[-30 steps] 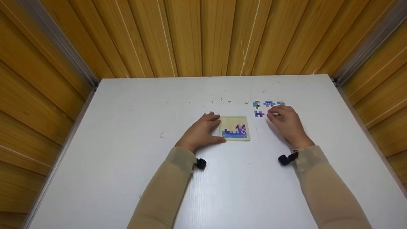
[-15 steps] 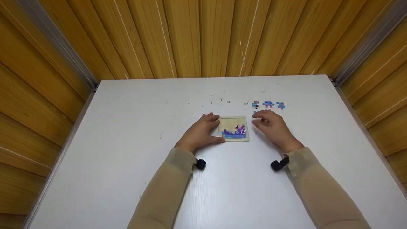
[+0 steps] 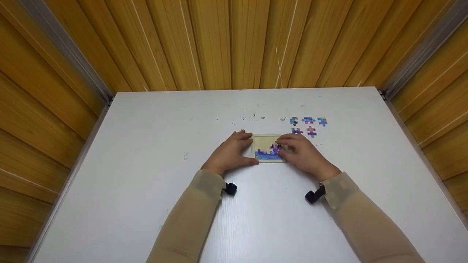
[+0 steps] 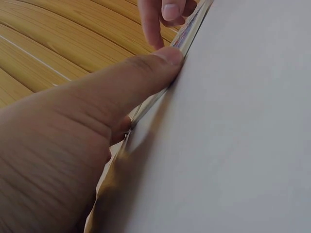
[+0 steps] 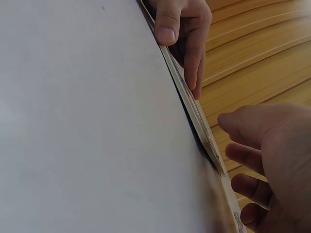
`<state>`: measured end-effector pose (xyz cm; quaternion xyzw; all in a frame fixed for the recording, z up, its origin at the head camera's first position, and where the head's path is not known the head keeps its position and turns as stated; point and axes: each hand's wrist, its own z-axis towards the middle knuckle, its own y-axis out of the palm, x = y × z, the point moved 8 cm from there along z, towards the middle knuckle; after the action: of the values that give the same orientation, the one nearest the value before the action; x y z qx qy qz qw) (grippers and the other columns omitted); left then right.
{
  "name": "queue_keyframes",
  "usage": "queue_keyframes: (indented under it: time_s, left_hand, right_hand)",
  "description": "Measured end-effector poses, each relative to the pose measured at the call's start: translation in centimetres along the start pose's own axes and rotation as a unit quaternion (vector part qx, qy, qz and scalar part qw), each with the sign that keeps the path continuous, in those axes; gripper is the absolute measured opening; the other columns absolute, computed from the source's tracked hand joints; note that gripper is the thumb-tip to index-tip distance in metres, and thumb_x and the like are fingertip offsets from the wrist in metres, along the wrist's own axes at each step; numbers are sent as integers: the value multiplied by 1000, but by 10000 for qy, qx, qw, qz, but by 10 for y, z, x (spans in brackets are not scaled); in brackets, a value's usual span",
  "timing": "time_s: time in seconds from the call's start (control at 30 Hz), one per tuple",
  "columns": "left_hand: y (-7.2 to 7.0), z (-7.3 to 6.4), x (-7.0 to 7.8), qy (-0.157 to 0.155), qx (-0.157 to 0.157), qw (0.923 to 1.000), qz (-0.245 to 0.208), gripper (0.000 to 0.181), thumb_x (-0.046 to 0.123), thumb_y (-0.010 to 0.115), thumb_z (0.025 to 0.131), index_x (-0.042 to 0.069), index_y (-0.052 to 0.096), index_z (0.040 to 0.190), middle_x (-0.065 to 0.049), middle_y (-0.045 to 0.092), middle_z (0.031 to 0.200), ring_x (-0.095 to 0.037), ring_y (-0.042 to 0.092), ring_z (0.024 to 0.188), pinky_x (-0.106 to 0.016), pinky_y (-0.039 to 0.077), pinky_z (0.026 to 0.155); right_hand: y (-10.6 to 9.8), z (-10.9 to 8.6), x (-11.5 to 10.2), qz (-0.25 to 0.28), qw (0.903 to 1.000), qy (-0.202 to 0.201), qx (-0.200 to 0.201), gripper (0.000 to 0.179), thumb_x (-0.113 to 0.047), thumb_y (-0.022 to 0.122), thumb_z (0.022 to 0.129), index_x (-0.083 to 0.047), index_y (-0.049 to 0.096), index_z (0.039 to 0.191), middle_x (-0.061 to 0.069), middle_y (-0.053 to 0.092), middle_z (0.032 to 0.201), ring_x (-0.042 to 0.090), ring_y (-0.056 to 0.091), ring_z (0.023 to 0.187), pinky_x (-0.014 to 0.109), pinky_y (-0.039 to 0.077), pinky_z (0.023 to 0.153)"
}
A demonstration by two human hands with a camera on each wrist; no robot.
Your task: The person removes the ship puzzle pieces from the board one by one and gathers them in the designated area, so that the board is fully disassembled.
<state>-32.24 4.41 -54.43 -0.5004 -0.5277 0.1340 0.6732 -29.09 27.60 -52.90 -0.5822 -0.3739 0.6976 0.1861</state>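
Observation:
A small square wooden puzzle tray [image 3: 267, 135] lies on the white table. Joined blue and purple jigsaw pieces [image 3: 265, 155] fill its lower part and run up its right side; bare wood shows at the upper left. My left hand [image 3: 230, 151] holds the tray at its left side, thumb at the near corner and fingers toward the far one. My right hand [image 3: 300, 152] hovers at the tray's right edge, its fingertips overlapping the pieces there. In the right wrist view, the right thumb [image 5: 238, 124] and fingers stand apart with no piece visible between them.
Several loose jigsaw pieces lie beyond the tray to the right, among them a blue one [image 3: 308, 120], a pink and purple one [image 3: 311, 132] and a blue one with orange [image 3: 322, 121]. Yellow wood-patterned panels [image 3: 219, 44] rise behind the table [image 3: 146, 146].
My right hand has moved left from the loose pieces to the tray's right edge, uncovering the pink and purple piece. The left hand and the tray stay in place.

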Motion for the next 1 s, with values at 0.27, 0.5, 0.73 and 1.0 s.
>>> queue_keyframes:
  time_s: [0.27,0.5,0.73,1.0]
  left_hand:
    - [0,0,1,51,10,10000,-14,91,58,93,91,13,62,163,4,47,181,-25,28,177,-43,27,146]
    - [-1,-1,2,158,-32,9999,-17,90,57,92,92,11,61,164,1,47,181,-25,28,177,-42,25,147]
    - [-1,-1,2,151,-32,9999,-50,90,57,91,93,12,60,165,1,47,181,-26,28,177,-43,25,147]
    - [-1,-1,1,158,-29,9999,-49,91,58,91,93,13,60,165,0,46,181,-28,28,177,-45,26,146]
  right_hand:
    - [5,-2,-1,-343,9993,-17,-142,39,-28,77,110,-11,78,145,14,67,157,41,55,153,64,44,132]
    - [8,-2,-1,-582,9980,24,-256,42,-30,75,111,-11,76,149,11,65,158,40,52,154,65,43,133]
    - [9,-1,-2,-599,9978,66,-270,41,-28,74,112,-9,75,148,11,65,157,39,51,154,65,43,133]
    - [9,-1,-7,-546,9979,148,-303,39,-26,73,112,-8,76,147,13,64,158,41,50,156,65,41,134]
